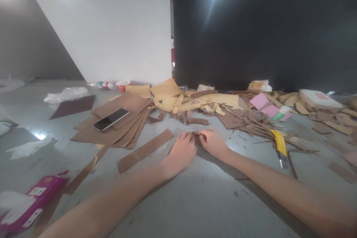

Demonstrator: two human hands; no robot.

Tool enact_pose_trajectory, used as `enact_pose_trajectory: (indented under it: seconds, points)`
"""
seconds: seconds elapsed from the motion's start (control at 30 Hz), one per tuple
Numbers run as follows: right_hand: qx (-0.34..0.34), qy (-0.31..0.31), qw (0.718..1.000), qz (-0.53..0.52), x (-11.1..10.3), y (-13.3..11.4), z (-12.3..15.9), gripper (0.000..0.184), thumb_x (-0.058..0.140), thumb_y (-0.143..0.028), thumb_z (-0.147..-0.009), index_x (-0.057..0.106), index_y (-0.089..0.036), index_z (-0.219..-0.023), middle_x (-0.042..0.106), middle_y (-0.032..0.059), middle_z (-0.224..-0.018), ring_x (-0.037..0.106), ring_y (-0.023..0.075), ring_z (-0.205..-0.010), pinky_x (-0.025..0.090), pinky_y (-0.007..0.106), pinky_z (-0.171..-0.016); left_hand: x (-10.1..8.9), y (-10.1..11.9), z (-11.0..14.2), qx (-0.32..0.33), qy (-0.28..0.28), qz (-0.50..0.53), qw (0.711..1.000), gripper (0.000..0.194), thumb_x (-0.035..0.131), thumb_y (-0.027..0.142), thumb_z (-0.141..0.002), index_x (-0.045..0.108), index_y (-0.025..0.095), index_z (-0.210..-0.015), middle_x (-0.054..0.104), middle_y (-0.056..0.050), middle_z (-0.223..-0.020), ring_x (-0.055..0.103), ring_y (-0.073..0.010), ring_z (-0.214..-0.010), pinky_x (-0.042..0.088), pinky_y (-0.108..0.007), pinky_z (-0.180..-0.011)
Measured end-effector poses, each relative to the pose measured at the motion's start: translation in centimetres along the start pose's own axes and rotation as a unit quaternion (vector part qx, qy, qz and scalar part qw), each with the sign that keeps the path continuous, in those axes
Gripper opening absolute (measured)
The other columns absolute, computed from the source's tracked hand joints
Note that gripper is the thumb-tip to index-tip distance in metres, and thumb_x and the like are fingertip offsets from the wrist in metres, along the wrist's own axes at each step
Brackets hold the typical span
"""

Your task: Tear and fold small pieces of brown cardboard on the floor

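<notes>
Close together at the middle of the table, both hands are at a small brown piece of sheet material (194, 133), mostly hidden by the fingers. My left hand (183, 150) has its fingers bent and pressed together over the left end of it. On the other side, my right hand (213, 143) pinches its right end between thumb and curled forefinger. A long brown strip (145, 151) lies flat just left of my left hand. Beyond the fingers are a ridged, curved brown piece (197, 121) and several small folded brown pieces (181, 117).
A phone (111, 119) rests on stacked brown sheets (122, 100) at left. Brown scraps (245, 117) heap at the back right, near a yellow-handled cutter (279, 147). A magenta box (41, 200) is front left. White and black panels (264, 37) stand behind.
</notes>
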State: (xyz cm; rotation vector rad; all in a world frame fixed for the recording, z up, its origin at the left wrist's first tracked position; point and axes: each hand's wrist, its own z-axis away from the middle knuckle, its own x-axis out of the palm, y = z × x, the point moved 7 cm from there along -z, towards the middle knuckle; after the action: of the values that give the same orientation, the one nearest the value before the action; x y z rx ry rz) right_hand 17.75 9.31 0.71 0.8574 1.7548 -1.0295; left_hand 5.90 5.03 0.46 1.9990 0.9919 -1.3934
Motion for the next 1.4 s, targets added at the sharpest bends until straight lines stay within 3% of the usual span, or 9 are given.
enact_pose_trajectory:
  seconds: [0.63, 1.23, 1.4]
  points:
    - [-0.034, -0.012, 0.999, 0.01, -0.2, -0.6, 0.1, 0.03, 0.05, -0.015, -0.097, 0.079, -0.021, -0.101, 0.082, 0.006, -0.099, 0.07, 0.0224, -0.089, 0.042, 0.033, -0.089, 0.0, 0.0, -0.1, -0.009, -0.004, 0.002, 1.0, 0.031, 0.05, 0.012, -0.097, 0.071, 0.007, -0.12, 0.067, -0.018, -0.121, 0.057, -0.0326, -0.114, 0.051, -0.045, -0.097]
    - [-0.099, -0.024, 0.992, 0.078, 0.3, -1.4, 0.3, 0.026, 0.049, -0.017, -0.099, 0.073, -0.018, -0.09, 0.076, 0.0085, -0.08, 0.067, 0.0218, -0.077, 0.038, 0.035, -0.086, 0.0, -0.1, -0.1, -0.012, -0.002, 0.015, 1.0, 0.031, 0.049, 0.011, -0.096, 0.069, 0.008, -0.12, 0.066, -0.019, -0.12, 0.057, -0.0325, -0.114, 0.05, -0.047, -0.097]
    - [-0.138, -0.046, 0.981, 0.132, 0.1, -2.1, 0.5, 0.029, 0.047, -0.02, -0.101, 0.074, -0.012, -0.1, 0.075, 0.0135, -0.082, 0.065, 0.0245, -0.077, 0.038, 0.037, -0.085, 0.0, -0.1, -0.2, -0.012, -0.006, 0.012, 1.0, 0.033, 0.048, 0.011, -0.097, 0.067, 0.007, -0.124, 0.066, -0.019, -0.122, 0.058, -0.0332, -0.115, 0.051, -0.046, -0.097]
